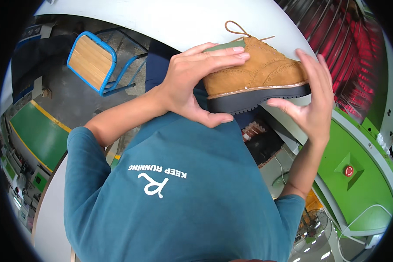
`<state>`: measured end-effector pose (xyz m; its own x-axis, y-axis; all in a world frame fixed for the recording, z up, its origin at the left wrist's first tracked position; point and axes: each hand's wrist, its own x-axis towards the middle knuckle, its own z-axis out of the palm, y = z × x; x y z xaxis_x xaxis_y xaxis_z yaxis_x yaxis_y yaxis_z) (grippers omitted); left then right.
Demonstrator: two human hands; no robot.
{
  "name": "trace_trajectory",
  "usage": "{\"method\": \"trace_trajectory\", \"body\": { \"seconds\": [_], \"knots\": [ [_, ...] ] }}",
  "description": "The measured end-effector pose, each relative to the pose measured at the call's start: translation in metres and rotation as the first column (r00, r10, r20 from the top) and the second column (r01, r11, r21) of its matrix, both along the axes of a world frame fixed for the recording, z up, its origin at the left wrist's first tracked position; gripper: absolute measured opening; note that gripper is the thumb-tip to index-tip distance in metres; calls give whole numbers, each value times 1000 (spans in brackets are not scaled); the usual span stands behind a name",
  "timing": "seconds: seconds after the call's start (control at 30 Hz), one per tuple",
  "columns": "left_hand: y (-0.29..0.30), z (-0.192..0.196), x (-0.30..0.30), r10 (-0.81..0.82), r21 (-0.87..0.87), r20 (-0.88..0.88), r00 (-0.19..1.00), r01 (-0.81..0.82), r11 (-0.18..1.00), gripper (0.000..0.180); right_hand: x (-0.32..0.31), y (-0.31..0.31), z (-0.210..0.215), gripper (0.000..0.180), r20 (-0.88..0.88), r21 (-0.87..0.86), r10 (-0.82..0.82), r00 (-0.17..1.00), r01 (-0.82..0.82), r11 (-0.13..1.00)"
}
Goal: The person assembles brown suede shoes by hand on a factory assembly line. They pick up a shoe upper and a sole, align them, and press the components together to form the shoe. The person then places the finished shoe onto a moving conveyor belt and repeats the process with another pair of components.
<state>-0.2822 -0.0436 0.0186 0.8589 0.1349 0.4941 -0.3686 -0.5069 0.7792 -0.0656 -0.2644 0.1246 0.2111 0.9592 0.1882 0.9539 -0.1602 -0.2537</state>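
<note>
A tan shoe (266,65) with a thick black sole (253,99), brown laces and a green patch at the heel collar is held above the near edge of the white table (161,15). Its toe points to the right and the sole faces me. My left hand (196,76) grips the heel end, fingers laid over the upper and thumb under the sole. Around the toe end curves my right hand (316,96), its thumb beneath the sole and its fingers along the front of the toe. A lace loop (236,27) stands up over the far side.
A blue-framed chair (91,63) with a wooden panel is on the floor at left. Green machinery with a red button (348,170) stands at right, beside a rack glowing red (336,48). A fan (312,227) is at lower right.
</note>
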Motion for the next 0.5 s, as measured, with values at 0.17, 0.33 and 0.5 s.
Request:
{"method": "trace_trajectory", "body": {
  "seconds": [0.17,0.33,0.5],
  "knots": [
    [-1,-1,1,17,-20,39,999,-16,1000,88,15,13,4,94,-121,-88,116,986,-127,988],
    [-2,0,0,37,-40,38,999,-35,999,83,19,16,-2,92,-153,-69,139,978,-151,986],
    [5,9,3,-41,-9,-25,999,40,999,89,18,17,0,93,-214,-49,89,973,-101,994]
  ]
}}
